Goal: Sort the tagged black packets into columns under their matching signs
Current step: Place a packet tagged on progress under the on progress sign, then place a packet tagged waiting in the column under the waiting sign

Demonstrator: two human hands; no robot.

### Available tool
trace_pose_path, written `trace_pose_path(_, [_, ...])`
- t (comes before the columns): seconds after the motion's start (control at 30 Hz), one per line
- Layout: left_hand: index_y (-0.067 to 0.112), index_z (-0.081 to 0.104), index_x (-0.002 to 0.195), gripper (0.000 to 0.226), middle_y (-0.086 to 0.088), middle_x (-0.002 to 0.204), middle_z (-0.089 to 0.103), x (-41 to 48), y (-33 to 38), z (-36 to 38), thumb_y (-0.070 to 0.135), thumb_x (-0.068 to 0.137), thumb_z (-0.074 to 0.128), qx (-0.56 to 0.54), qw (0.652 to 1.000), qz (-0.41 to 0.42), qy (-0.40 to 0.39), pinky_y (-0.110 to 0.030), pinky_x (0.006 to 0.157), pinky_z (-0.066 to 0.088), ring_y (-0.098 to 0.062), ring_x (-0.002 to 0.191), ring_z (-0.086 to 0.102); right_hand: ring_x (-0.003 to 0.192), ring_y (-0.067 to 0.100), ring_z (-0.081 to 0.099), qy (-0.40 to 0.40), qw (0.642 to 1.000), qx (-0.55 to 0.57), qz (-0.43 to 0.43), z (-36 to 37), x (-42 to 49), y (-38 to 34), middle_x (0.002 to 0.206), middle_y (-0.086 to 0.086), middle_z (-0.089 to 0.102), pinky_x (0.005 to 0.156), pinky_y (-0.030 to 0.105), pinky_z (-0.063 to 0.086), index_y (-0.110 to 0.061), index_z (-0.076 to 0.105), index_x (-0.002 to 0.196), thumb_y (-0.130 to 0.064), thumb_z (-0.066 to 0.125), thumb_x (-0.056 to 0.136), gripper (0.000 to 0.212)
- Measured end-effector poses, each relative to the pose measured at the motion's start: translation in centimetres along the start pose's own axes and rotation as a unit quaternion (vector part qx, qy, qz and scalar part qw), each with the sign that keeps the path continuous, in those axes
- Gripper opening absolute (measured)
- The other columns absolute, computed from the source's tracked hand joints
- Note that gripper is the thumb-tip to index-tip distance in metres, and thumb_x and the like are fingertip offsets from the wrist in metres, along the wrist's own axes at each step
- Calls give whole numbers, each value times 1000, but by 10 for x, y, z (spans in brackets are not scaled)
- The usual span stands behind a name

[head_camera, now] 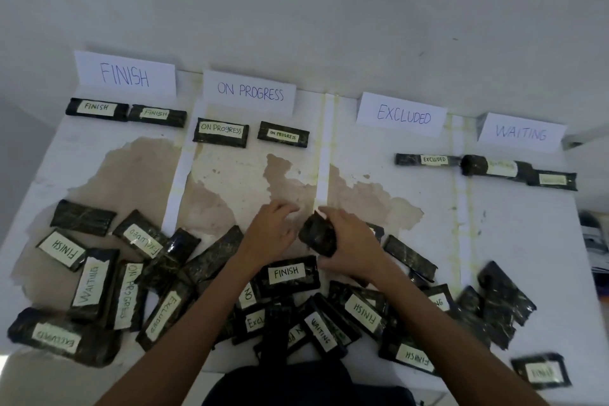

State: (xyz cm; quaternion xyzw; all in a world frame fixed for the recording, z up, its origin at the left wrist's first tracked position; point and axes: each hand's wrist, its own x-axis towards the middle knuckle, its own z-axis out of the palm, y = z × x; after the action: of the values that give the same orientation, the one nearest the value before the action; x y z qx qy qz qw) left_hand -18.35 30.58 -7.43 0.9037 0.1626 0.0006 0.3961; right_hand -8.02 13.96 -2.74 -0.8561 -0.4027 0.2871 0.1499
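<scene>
Head view: right grip [349, 241] curls round one black packet [317, 236], tag hidden, over mid-desk [494, 224] just beyond the unsorted pile [286, 273]. Left grip [268, 231] hovers beside it, fingers relaxed, holding nothing. The packet is probably light, soft and slick-wrapped; grasp it across the width.

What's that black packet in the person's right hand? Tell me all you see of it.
The packet is black, wrapped in glossy, crinkled film. It is seen end-on, lifted and tilted, so no tag can be read. The right hand grips it, fingers curled over its top. It hangs at the far edge of the heap of unsorted packets, near the white strip. The left hand is close beside it, not clearly touching.
</scene>
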Motion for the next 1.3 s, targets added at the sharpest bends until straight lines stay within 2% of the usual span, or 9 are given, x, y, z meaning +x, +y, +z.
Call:
trace_pose_path(0.07, [19,51,126,43,-1,123,51,-6,20,3,21,84,61,-72,996,-47,-40,-35,94,44,-17,109,51,104,14,56,18,979,198,46,-19,-8,3,123,-2,54,87,31,52,-26,36,136,-29,76,64,83])
trace_pose_path(0.13, [25,46,131,53,6,128,50,-16,37,10,32,83,65,-152,981,-82,-92,-26,92,41,-8,112,49,103,11,59,31,926,364,90,-33,-16,9,121,-2,56,82,27,54,-27,40,133,-12,74,73,70])
trace_pose_path(0.23, [31,35,137,73,10,133,49,-28,48,26,41,74,71,-207,968,-79,-119,-24,95,41,-5,118,47,106,18,59,73,848,509,130,-34,-24,23,119,4,57,82,33,56,-24,46,126,4,65,80,57])
trace_pose_path(0.37, [28,27,141,87,3,135,44,-32,51,40,42,69,72,-148,979,-84,-116,-39,101,42,-13,123,42,110,32,59,94,767,606,191,-16,-32,39,123,18,55,82,42,55,-13,45,128,12,58,82,53])
trace_pose_path(0.53, [18,25,143,86,-2,130,44,-32,59,43,37,72,69,-57,993,-24,-98,-39,96,44,-18,118,44,106,32,61,125,734,633,213,-8,-42,44,123,21,55,80,42,55,-11,45,128,8,61,82,52])
trace_pose_path(0.6, [17,25,143,88,-1,127,45,-29,63,43,42,70,68,-4,997,3,-83,-35,93,45,-18,113,46,101,27,62,154,741,608,239,-12,-48,43,121,15,56,76,37,57,-16,46,127,1,64,83,51])
trace_pose_path(0.8, [12,34,139,87,-5,129,47,-9,87,48,38,61,62,44,993,68,-84,-37,92,44,-21,109,46,108,13,52,215,872,375,230,-26,-80,66,125,-3,47,82,26,49,-23,35,139,-21,69,82,67])
trace_pose_path(0.9, [11,41,134,83,-6,124,50,8,106,60,37,58,62,52,990,96,-90,-36,89,44,-23,107,48,114,19,52,233,870,363,239,-39,-99,88,136,1,44,90,41,52,-25,33,141,-29,69,82,69])
trace_pose_path(1.3, [7,39,135,83,-10,119,49,74,220,146,29,62,72,91,973,158,-142,-34,85,47,-24,103,48,105,20,56,267,869,313,276,-92,-189,218,127,2,52,82,28,47,-22,44,132,-17,66,84,53])
